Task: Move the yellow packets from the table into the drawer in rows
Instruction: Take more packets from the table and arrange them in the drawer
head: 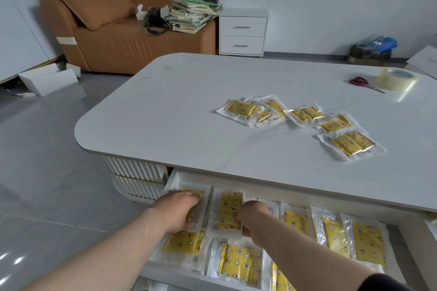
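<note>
**Yellow packets settle into rows in the drawer**

Yellow foil inside clear sleeves fills most of the open drawer (172,181) under the white table (189,113), seen from the head camera. The packets stand in a back row and a front row, edges just overlapping — placed, it seems, so that each row reads straight and the space is used fully.

The left hand (179,210) lies flat over the far-left packet (192,214) in the back row, fingers spread and pressing down rather than gripping, probably to bed it against the drawer's side wall. The right hand (251,218) is curled, pinching the lower right edge of the neighbouring packet (229,211), apparently nudging it square beside the first.

On the tabletop a loose cluster of packets (298,118) waits, well apart from the drawer, so the job looks partly done. Scissors (361,82) and a tape roll (397,78) sit at the far right.

The packets show star and moon motifs — no lettering can be read.
</note>
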A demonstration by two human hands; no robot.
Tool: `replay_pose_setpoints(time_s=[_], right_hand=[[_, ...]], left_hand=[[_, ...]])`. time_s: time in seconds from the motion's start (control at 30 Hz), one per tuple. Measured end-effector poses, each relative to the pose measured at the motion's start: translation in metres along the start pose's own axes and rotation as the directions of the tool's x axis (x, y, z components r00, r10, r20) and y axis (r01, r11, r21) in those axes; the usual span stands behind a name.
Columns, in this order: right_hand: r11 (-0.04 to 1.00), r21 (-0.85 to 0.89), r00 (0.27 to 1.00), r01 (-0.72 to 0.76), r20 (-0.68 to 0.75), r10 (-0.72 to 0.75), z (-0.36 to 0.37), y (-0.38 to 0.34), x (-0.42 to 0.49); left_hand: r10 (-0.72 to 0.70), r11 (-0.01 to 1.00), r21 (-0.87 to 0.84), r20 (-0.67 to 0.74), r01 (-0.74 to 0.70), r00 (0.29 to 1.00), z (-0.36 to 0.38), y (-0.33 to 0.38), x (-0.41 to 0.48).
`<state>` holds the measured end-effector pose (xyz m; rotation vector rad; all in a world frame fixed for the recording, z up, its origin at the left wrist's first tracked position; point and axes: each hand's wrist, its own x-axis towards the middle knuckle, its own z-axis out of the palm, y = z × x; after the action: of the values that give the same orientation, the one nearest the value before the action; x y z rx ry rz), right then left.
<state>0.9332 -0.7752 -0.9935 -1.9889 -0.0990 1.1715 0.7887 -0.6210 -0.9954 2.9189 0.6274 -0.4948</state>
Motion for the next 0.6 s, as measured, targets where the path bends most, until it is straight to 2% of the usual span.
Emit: replay_pose_setpoints(time_s=[0.07, 0.13, 0.23, 0.3, 0.33, 0.43, 0.6], right_hand=[[0.985, -0.171, 0.998, 0.027, -0.043, -0.035, 0.000, -0.001, 0.001], [0.883, -0.465, 0.992, 0.063, -0.070, -0.107, -0.003, -0.008, -0.009], [0.533, -0.821, 0.951, 0.203, 0.035, -0.308, -0.007, -0.021, -0.024], [0.278, -0.900, 0.885, 0.335, 0.200, -0.420, -0.012, -0.021, -0.022], [0.184, -0.892, 0.849, 0.413, 0.304, -0.432, -0.015, -0.017, -0.019], [0.094, -0.850, 0.805, 0.518, 0.447, -0.389, -0.019, -0.008, -0.012], [0.074, -0.866, 0.801, 0.495, 0.422, -0.425, -0.015, 0.003, -0.002]], left_hand=[[-0.004, 1.000, -0.010, 0.007, 0.005, 1.000, 0.001, 0.000, 0.000], [-0.014, 1.000, -0.022, 0.022, 0.014, 1.000, 0.001, 0.000, -0.001], [-0.019, 0.999, -0.041, 0.029, 0.021, 0.999, -0.002, -0.002, 0.000], [-0.013, 1.000, -0.001, 0.019, 0.013, 1.000, -0.003, -0.002, 0.000], [-0.002, 0.999, 0.055, 0.009, 0.002, 1.000, -0.003, -0.003, 0.000], [0.032, 0.974, 0.226, 0.006, -0.032, 0.999, -0.002, -0.002, -0.003], [0.019, 0.982, 0.190, 0.018, -0.022, 1.000, -0.007, -0.003, -0.006]])
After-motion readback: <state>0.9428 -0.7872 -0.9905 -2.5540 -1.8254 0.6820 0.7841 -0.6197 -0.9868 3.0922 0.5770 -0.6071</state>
